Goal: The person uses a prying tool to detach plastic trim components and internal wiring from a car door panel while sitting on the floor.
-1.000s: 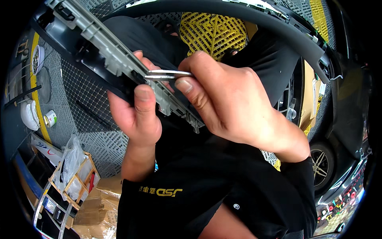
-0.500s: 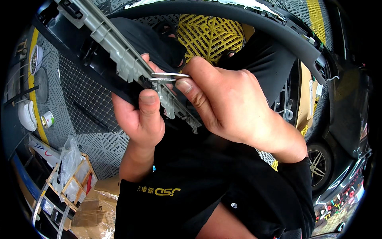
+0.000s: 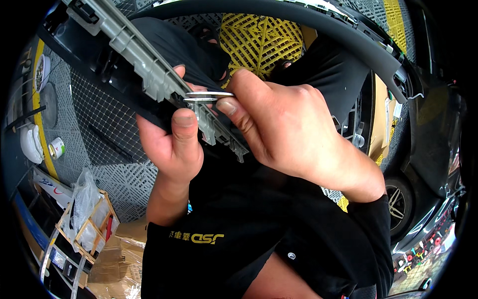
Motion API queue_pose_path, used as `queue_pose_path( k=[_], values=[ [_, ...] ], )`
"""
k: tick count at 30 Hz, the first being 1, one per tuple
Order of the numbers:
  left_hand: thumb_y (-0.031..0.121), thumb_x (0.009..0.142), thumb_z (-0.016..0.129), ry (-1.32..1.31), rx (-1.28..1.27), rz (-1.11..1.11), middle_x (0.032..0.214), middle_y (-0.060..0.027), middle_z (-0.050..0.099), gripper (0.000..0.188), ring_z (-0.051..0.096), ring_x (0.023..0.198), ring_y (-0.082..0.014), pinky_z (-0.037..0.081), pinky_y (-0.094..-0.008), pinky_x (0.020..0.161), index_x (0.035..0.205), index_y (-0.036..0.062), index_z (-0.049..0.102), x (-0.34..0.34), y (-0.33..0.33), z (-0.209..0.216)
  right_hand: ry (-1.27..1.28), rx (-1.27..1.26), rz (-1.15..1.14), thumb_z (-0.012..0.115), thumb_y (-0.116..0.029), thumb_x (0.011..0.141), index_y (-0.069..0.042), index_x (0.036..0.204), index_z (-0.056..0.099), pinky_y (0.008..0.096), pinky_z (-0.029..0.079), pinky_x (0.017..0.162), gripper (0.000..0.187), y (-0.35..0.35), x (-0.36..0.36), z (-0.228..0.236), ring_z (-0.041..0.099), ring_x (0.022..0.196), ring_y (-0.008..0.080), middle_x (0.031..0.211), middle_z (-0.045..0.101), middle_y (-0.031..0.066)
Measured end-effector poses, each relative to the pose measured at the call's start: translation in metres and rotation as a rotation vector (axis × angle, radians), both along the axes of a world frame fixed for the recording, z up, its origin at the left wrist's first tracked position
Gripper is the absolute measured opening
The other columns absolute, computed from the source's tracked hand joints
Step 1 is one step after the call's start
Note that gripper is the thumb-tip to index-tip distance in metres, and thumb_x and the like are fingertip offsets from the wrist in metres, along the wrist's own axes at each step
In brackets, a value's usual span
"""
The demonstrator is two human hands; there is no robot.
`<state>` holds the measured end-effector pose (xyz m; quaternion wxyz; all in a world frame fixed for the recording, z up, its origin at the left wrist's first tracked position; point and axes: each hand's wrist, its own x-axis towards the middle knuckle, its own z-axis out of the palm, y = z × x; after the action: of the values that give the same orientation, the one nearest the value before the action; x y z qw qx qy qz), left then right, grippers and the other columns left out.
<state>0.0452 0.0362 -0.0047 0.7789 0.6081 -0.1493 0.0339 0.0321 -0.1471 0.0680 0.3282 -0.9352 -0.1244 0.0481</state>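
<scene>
Half-curled, your left hand (image 3: 172, 147) seems to steady the long grey plastic strip (image 3: 144, 65), over which your right hand (image 3: 291, 119) pinches thin silvery metal-looking pieces (image 3: 208, 94).

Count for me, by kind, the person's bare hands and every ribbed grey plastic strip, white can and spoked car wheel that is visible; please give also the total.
Bare hands: 2 (left hand, right hand)
Ribbed grey plastic strip: 1
White can: 1
Spoked car wheel: 1
Total: 5

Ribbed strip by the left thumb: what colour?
The strip is grey; best in the head view.
</scene>
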Motion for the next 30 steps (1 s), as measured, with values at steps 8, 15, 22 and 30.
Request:
queue_pose_path(
  k=[8, 15, 22, 30],
  values=[
    [0.034, 0.104, 0.057, -0.031, 0.228, -0.005, 0.108, -0.0163, 0.063, 0.058, 0.063, 0.094, -0.0195, 0.052, -0.0349, 0.088, 0.137, -0.0111, 0.044, -0.009, 0.0, 0.003, 0.048, -0.068, 0.036, 0.063, -0.024, 0.099, -0.007, 0.09, 0.048, 0.0453, 0.047, 0.046, 0.024, -0.002, -0.005, 0.0, 0.063, 0.056, 0.0368, 0.062, 0.058, 0.0115],
    [0.023, 0.096, 0.072, 0.099, -0.089, -0.135, 0.114, -0.0135, 0.065, 0.052, 0.066, 0.096, -0.0177, 0.054, -0.0312, 0.087, 0.132, -0.0073, 0.05, 0.002, 0.0, -0.002, 0.098, 0.042, 0.004, 0.06, -0.025, 0.101, -0.006, 0.088, 0.05, 0.0452, 0.047, 0.048, 0.025, -0.007, -0.002, 0.005, 0.063, 0.057, 0.0372, 0.06, 0.057, 0.013],
    [0.032, 0.096, 0.072, 0.217, -0.065, -0.218, 0.118, -0.0137, 0.064, 0.057, 0.064, 0.1, -0.0196, 0.053, -0.0342, 0.089, 0.133, -0.0051, 0.051, 0.011, 0.002, -0.013, 0.073, 0.092, -0.024, 0.057, -0.031, 0.102, -0.007, 0.089, 0.054, 0.0488, 0.052, 0.054, 0.027, -0.014, 0.005, -0.003, 0.066, 0.065, 0.0392, 0.069, 0.065, 0.0144],
    [0.08, 0.087, 0.052, 0.189, -0.106, -0.272, 0.126, -0.0215, 0.056, 0.104, 0.061, 0.11, -0.0314, 0.055, -0.0434, 0.091, 0.142, -0.0074, 0.041, 0.055, 0.025, 0.036, -0.027, -0.015, 0.095, 0.059, -0.031, 0.099, -0.008, 0.085, 0.057, 0.0461, 0.054, 0.052, 0.027, -0.009, 0.008, 0.003, 0.069, 0.062, 0.0346, 0.066, 0.066, 0.0119]
  ],
)
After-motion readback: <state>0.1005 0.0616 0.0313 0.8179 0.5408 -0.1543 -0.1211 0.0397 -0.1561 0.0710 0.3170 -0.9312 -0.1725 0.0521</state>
